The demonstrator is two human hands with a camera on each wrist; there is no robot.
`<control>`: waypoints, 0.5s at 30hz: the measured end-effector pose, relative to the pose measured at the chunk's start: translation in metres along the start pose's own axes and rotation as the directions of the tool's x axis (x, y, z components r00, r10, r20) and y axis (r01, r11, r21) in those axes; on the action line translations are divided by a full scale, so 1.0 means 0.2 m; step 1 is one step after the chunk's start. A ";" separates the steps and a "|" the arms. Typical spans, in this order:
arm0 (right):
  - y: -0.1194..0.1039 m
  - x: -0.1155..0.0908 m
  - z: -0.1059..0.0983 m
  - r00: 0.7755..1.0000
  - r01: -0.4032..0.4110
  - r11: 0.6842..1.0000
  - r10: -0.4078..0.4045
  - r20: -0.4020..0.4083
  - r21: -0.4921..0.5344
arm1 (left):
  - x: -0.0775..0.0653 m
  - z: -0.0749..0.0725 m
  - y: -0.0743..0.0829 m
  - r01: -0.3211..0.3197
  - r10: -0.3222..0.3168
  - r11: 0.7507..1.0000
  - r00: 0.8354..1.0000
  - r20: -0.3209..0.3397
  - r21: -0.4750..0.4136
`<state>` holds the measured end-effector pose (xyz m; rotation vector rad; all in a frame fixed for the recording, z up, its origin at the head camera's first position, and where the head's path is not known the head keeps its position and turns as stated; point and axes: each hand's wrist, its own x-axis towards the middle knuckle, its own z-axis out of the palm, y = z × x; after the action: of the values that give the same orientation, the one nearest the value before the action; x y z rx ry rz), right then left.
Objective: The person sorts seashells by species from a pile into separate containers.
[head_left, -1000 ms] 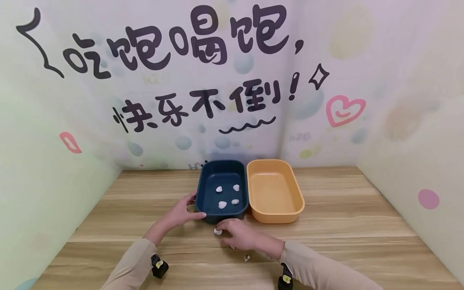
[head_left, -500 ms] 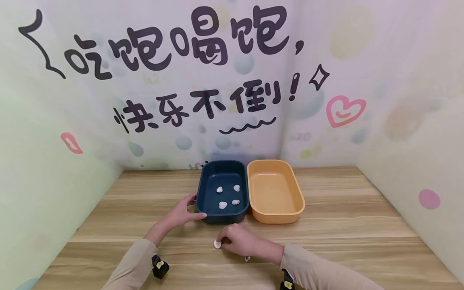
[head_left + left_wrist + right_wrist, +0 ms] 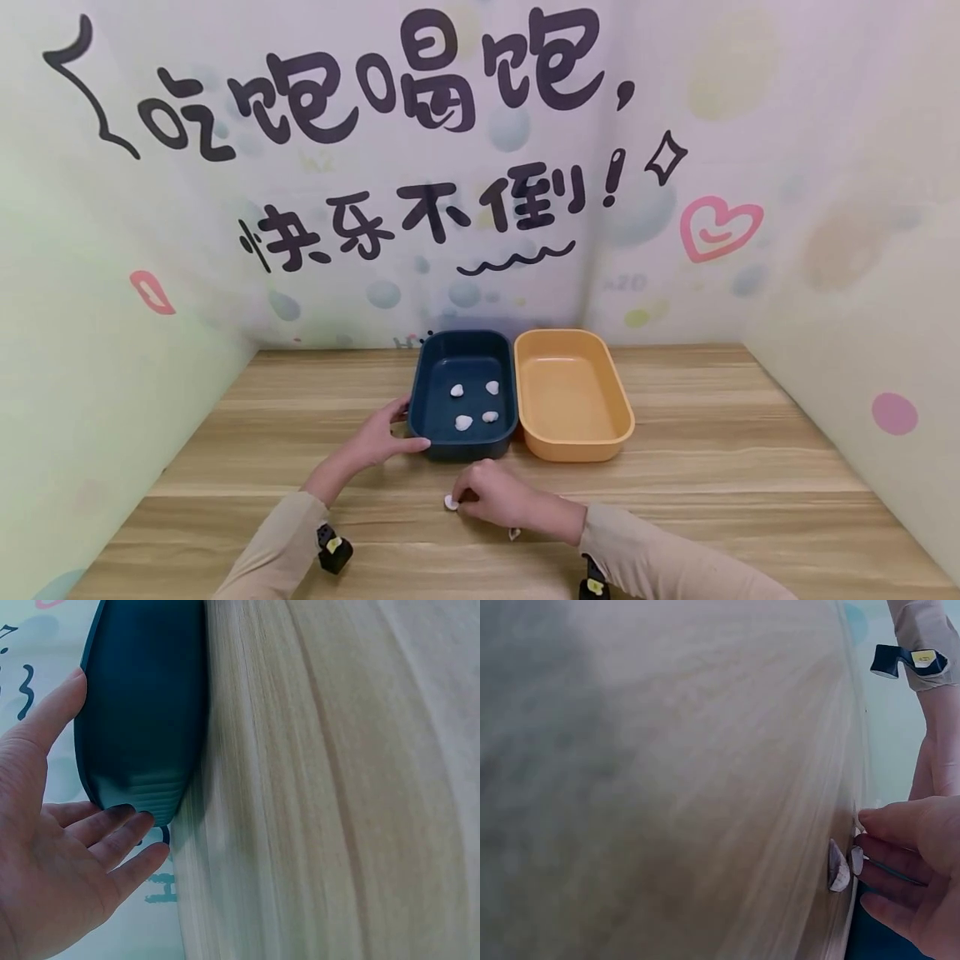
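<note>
In the head view my left hand (image 3: 377,435) rests against the left side of a dark blue bin (image 3: 465,452). Its thumb lies at the near corner of the rim; in the left wrist view the loosely spread fingers (image 3: 124,844) touch the bin's outer wall. My right hand (image 3: 497,497) is low over the table before the bins, pinching a small white seashell (image 3: 451,502) between thumb and fingertips. Another seashell (image 3: 513,533) lies partly hidden under this hand. The right wrist view shows a pale seashell (image 3: 839,867) on the table and a further shell (image 3: 856,860) by the fingertips.
Several white seashells (image 3: 463,422) lie spread on the blue bin's floor. A yellow-orange bin (image 3: 576,451) stands close on its right, with its bare bottom showing. Both stand on a wood-grain table (image 3: 735,467) near a printed back wall (image 3: 480,304).
My right hand, pinching the seashell, has come back from the blue bin's front edge toward me, then stayed nearly still. The left hand keeps its place at the bin.
</note>
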<state>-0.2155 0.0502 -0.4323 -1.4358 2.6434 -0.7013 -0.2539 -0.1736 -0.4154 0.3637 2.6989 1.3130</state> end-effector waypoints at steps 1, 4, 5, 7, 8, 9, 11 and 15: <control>0.00 0.00 0.00 1.000 0.002 1.000 -0.002 0.000 -0.013 | 0.00 0.00 0.00 0.006 -0.006 1.000 1.000 -0.002 -0.005; 0.00 0.01 0.01 1.000 0.007 0.998 -0.007 -0.004 -0.055 | 0.00 0.00 0.00 0.007 -0.007 1.000 1.000 -0.001 -0.007; 0.00 0.01 0.01 1.000 0.008 0.998 -0.008 -0.007 -0.061 | 0.00 0.00 0.00 0.008 -0.008 1.000 1.000 0.000 -0.008; 0.00 0.01 0.01 1.000 0.007 0.999 -0.008 -0.010 -0.054 | 0.00 0.00 0.00 0.014 -0.014 1.000 1.000 -0.002 -0.011; 0.00 0.01 0.01 1.000 0.010 0.999 -0.011 -0.014 -0.051 | 0.00 0.00 0.00 0.012 -0.012 1.000 1.000 -0.002 -0.009; 0.00 0.01 0.00 1.000 0.012 0.999 -0.013 -0.016 -0.043 | 0.00 0.00 0.00 0.013 -0.013 1.000 1.000 -0.002 -0.010; 0.00 0.00 -0.01 1.000 0.017 1.000 -0.018 -0.023 -0.023 | 0.00 -0.01 0.00 0.005 -0.005 1.000 1.000 0.005 -0.009; 0.00 -0.02 -0.04 0.999 0.021 1.000 -0.022 -0.028 -0.001 | 0.00 -0.01 0.01 -0.003 0.004 1.000 1.000 0.011 -0.012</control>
<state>-0.2152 0.0554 -0.4264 -1.4675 2.6531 -0.7281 -0.2535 -0.1745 -0.4130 0.3737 2.6810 1.3238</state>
